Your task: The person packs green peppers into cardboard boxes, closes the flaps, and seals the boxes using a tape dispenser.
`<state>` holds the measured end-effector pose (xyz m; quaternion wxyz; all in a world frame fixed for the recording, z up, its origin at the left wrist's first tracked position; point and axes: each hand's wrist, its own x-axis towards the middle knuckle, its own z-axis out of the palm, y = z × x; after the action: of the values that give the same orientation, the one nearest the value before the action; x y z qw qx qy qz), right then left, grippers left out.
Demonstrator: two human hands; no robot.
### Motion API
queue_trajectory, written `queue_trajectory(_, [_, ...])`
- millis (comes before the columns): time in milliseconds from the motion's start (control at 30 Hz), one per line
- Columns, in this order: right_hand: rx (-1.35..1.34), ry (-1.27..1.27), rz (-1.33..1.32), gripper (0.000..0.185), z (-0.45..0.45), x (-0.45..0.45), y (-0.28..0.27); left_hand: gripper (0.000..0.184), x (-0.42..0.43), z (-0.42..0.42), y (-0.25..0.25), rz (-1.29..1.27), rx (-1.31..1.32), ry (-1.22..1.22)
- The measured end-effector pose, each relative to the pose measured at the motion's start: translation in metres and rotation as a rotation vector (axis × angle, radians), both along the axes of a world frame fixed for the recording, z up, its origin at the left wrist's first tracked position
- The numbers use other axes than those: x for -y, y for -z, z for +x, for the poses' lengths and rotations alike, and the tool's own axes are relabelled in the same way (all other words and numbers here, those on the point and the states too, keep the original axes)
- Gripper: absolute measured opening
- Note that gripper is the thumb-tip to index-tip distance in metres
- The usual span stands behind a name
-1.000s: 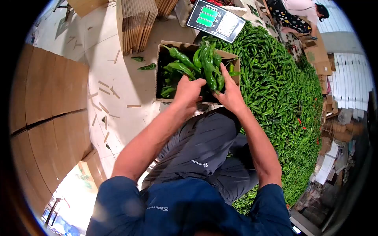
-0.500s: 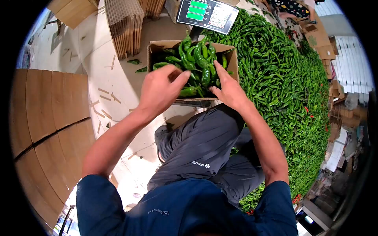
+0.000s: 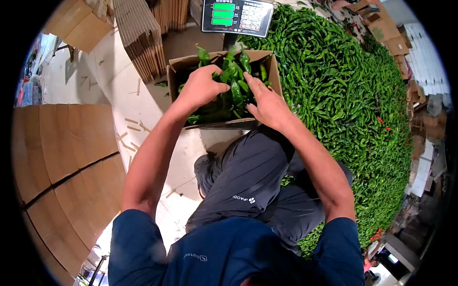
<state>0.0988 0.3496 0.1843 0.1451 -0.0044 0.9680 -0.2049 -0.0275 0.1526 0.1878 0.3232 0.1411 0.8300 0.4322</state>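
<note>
An open cardboard box (image 3: pixel 172 80) of long green chili peppers (image 3: pixel 237 93) sits in front of me. My left hand (image 3: pixel 202 88) reaches into its left part, fingers curled and thumb against the bunch. From the right, my right hand (image 3: pixel 265 100) presses on the same bunch, its fingers along the peppers and thumb bent inward. The bunch is gathered between both hands, several tips pointing up. My left fingertips are partly hidden behind the peppers. Just behind the box stands a digital scale display (image 3: pixel 237 17) with green screens.
A large heap of green peppers (image 3: pixel 334 109) covers the floor on the right, with a few red ones. Flattened cardboard (image 3: pixel 138 38) is stacked behind left. Big cartons (image 3: pixel 71 157) stand at left. Cardboard strips (image 3: pixel 132 125) litter the tiles.
My left hand has moved in against the peppers, and both hands now close around a bunch standing more upright. The view has shifted, so the scale display and box appear further left.
</note>
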Motion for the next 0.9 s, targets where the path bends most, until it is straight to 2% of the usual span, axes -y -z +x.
queue_trajectory(100, [0.036,0.035,0.002,0.088,0.001,0.003,0.001,0.040,0.001,0.023,0.009,0.208,0.041,-0.138])
queue_trajectory(233, [-0.082,0.035,0.004,0.085,0.004,0.001,0.009,0.032,0.008,0.036,0.003,0.400,0.194,-0.215])
queue_trajectory(333, [-0.036,0.040,-0.014,0.085,0.004,0.000,0.011,0.031,0.013,0.039,-0.003,0.461,0.273,-0.249])
queue_trajectory(633, [-0.058,0.040,-0.013,0.081,0.008,0.001,0.008,0.028,0.013,0.046,-0.024,0.429,0.256,-0.249])
queue_trajectory(800, [-0.153,-0.010,0.111,0.072,0.015,0.003,0.004,0.025,0.027,0.044,-0.035,0.615,0.345,-0.311])
queue_trajectory(900, [-0.162,0.006,0.129,0.064,0.016,0.005,-0.004,0.030,0.039,0.038,-0.046,0.719,0.352,-0.314])
